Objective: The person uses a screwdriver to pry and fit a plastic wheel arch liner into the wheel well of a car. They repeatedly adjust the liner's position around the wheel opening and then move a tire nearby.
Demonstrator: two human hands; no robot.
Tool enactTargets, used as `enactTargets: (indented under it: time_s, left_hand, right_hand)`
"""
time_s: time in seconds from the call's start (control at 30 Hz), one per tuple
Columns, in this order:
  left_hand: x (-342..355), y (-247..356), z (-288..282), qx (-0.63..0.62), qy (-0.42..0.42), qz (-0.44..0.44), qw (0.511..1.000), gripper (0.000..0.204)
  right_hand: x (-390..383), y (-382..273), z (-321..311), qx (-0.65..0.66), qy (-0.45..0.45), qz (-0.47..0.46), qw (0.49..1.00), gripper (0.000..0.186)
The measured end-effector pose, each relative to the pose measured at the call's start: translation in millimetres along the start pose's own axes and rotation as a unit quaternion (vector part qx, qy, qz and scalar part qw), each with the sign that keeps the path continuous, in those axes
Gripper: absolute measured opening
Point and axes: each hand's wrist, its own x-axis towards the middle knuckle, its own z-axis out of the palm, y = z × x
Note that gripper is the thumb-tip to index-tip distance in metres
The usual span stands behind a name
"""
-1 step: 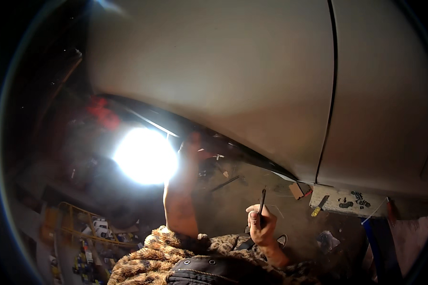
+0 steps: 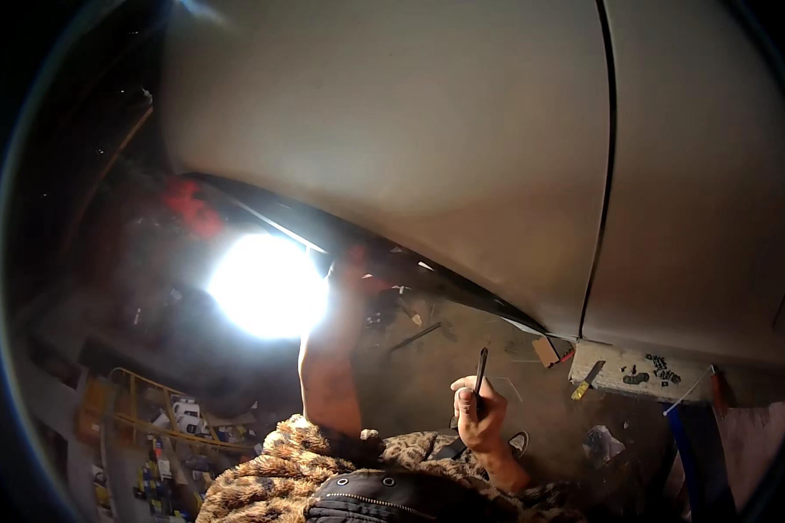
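**Work at the panel's lower edge looks midway, with loose parts set aside**

The right hand [image 2: 480,417] pinches a slim dark tool [image 2: 481,375] between thumb and curled fingers, its narrow tip upward and apart from the panel. The left hand [image 2: 349,266] reaches up to the underside of the big pale panel [image 2: 392,113]; glare and shadow blur its fingers, so whether they grip, press or spread I cannot tell.

That panel, probably vehicle bodywork, fills the upper view above both hands. Its skin is smooth, satiny and gently bulging, cut by one dark, narrow seam [image 2: 610,122]. Along its lower edge runs a dark strip [image 2: 462,286], shadowed and catching a few bright glints. Judging by the small dark parts [image 2: 658,369] lying loose on a rough, speckled slab [image 2: 624,357], some hardware is off or waiting to go on; which, the view does not settle. With one hand at the edge and the tool clear of it, the job seems unfinished, though how much is left is unclear.

A yellow-handled knife [image 2: 588,381] lies on the slab, and a red-handled tool [image 2: 718,390] is at its right end. Beside the left forearm burns a round white light [image 2: 269,286]. The plush, spotted sleeve [image 2: 275,466] is shaggy. Farther out sit a crumpled clear plastic bag [image 2: 602,444] and a yellow metal frame [image 2: 131,418].
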Motion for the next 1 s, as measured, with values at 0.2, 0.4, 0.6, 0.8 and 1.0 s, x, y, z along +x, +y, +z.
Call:
enactTargets:
  time_s: [0.2, 0.4, 0.6, 0.8, 1.0]
  left_hand:
    - [-1.6, 8.4, 0.4, 0.048, 0.018, -0.002, 0.999, 0.070]
    - [-5.1, 6.8, 2.8, 0.057, 0.019, -0.005, 0.998, 0.072]
    - [-10.0, 16.6, -3.1, 0.079, 0.022, -0.010, 0.997, 0.075]
    - [-6.3, 12.6, -21.5, 0.100, 0.013, -0.010, 0.995, 0.077]
    - [1.4, -0.6, -20.8, 0.042, -0.063, 0.000, 0.997, 0.085]
  right_hand:
    - [-6.2, 8.5, 1.6, 0.057, 0.000, 0.038, 0.998, 0.029]
    - [-3.6, 16.3, -10.9, 0.072, 0.025, 0.021, 0.997, 0.032]
    - [-11.9, 1.6, -8.8, 0.091, 0.035, 0.041, 0.994, 0.038]
    - [-23.2, -5.6, 7.7, 0.110, 0.061, 0.033, 0.991, 0.040]
    - [-22.7, -17.7, 21.6, 0.018, 0.032, 0.027, 0.999, 0.041]
